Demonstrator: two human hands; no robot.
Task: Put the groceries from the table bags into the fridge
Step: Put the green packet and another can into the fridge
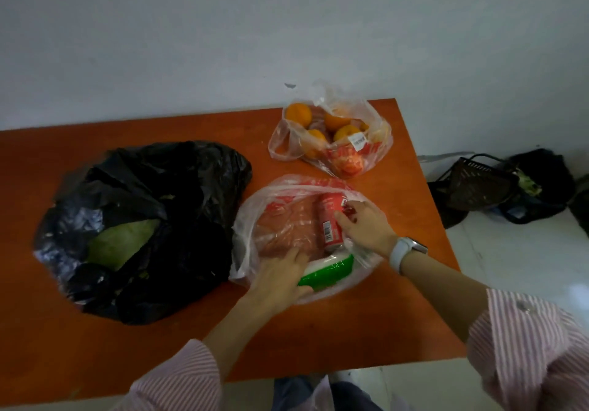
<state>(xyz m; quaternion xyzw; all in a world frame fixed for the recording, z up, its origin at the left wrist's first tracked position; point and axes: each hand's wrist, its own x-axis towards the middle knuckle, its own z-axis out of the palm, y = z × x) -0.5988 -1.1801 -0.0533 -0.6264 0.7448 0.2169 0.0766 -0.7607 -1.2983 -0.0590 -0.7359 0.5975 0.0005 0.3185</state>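
On the orange table (318,331) lies a clear plastic bag (255,219) with red print, open towards me. Inside it lie a red drink can (330,219) and a green-and-white can (331,268). My right hand (366,222) reaches into the bag and wraps its fingers around the red can. My left hand (283,278) rests on the green-and-white can, fingers curled over it. At the back right a second clear bag (283,136) holds several oranges (299,114). A large black bag (159,219) on the left shows a green cabbage (121,245).
A grey wall runs behind the table. On the white floor to the right stand a dark basket (478,184) and another black bag (538,184). The table's right edge lies close to my right forearm.
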